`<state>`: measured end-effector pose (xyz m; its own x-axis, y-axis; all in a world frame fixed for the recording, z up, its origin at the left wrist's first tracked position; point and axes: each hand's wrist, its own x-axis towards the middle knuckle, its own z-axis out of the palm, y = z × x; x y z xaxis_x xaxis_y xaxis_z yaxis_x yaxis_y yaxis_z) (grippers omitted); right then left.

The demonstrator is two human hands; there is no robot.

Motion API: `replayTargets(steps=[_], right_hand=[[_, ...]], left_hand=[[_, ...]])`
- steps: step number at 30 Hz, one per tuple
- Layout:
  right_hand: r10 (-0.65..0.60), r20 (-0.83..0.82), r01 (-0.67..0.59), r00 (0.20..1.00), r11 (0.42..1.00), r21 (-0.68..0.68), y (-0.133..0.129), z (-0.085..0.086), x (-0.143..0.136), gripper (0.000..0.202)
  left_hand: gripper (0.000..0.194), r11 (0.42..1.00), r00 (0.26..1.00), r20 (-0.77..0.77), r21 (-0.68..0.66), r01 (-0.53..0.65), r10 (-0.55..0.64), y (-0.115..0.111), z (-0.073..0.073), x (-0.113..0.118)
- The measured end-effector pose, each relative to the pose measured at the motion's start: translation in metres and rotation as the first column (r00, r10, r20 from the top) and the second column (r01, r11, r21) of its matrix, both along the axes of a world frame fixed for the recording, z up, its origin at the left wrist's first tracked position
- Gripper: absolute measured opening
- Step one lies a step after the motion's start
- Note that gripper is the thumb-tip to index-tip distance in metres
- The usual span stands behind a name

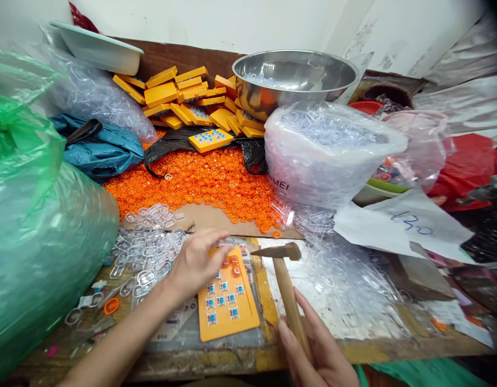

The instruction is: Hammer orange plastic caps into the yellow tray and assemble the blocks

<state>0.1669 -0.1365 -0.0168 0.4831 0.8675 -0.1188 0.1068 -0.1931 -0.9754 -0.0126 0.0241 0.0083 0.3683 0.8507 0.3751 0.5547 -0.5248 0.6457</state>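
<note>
My right hand [313,349] grips the wooden handle of a hammer [291,301], whose dark metal head points left above the bench. My left hand [200,260] reaches over the upper left part of a yellow-orange plastic board [228,328], thumb and forefinger apart. Several small square pieces with blue middles [221,301] sit in the board. Near its top, beside my left fingertips, are a few orange caps [235,270]. My left hand hides the board's upper left corner.
Loose clear plastic pieces [146,252] lie left, and more clear strips [349,290] right. Behind are heaped orange rings [200,177], stacked yellow boards [162,95], a steel bowl [297,70] and a full white bag [313,166]. A green bag [50,242] bulges at left.
</note>
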Motion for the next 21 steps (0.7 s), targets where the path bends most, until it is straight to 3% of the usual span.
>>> replayTargets(steps=[4,7,15,21], right_hand=[[-0.136,-0.286,0.130,0.949,0.991,-0.038,0.017,0.005,-0.014,0.071],[-0.192,-0.320,0.188,0.928,0.981,-0.043,0.023,0.010,-0.023,0.076],[-0.167,-0.263,0.150,0.950,0.985,-0.084,0.022,0.014,-0.022,0.078],[-0.140,-0.262,0.131,0.955,0.990,-0.049,0.021,0.011,-0.021,0.080]], left_hand=[[0.016,1.000,0.995,-0.095,-0.023,-0.020,0.018,0.057,-0.006,0.009],[0.012,0.999,0.985,-0.170,-0.054,-0.004,-0.005,0.082,-0.014,0.021],[0.016,0.978,0.966,-0.253,-0.207,-0.002,-0.051,0.084,-0.017,0.020],[0.019,0.987,0.971,-0.230,-0.132,-0.096,0.064,0.085,-0.017,0.019]])
